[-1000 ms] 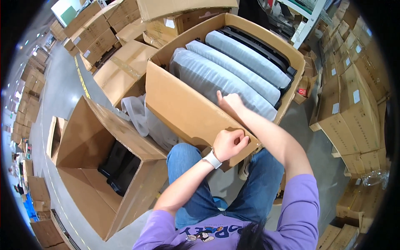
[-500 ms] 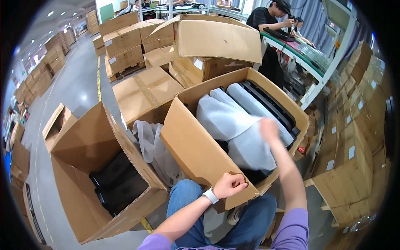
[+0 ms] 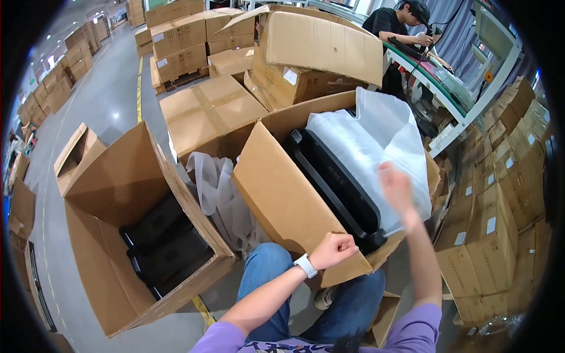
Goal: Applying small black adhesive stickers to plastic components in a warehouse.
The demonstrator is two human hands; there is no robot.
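A brown carton (image 3: pixel 359 259) stands open before my knees. At its left side, black plastic parts (image 3: pixel 335 176) shaped like long frames lie uncovered. White foam sheet (image 3: pixel 359 141) spreads over the right side of the contents, with a loose end lifted at the far corner. My right hand (image 3: pixel 395 183), smeared by motion, is over the sheet; its finger grip does not show clearly. My left hand (image 3: pixel 334 251), fingers curled, is closed on the near end of the carton's left flap (image 3: pixel 288 206).
A second open carton (image 3: pixel 147 317) on the left holds black parts (image 3: pixel 165 247). Crumpled foam sheet (image 3: pixel 218 194) lies between the cartons. Closed cartons (image 3: pixel 212 112) stand beyond, and stacked cartons (image 3: pixel 482 241) line the right. A person (image 3: pixel 394 23) works at a green-topped bench (image 3: pixel 432 79).
The foam sheet over the left part of the contents has been drawn right, uncovering the black parts. My right hand has shifted slightly right; my left hand stays at the flap.
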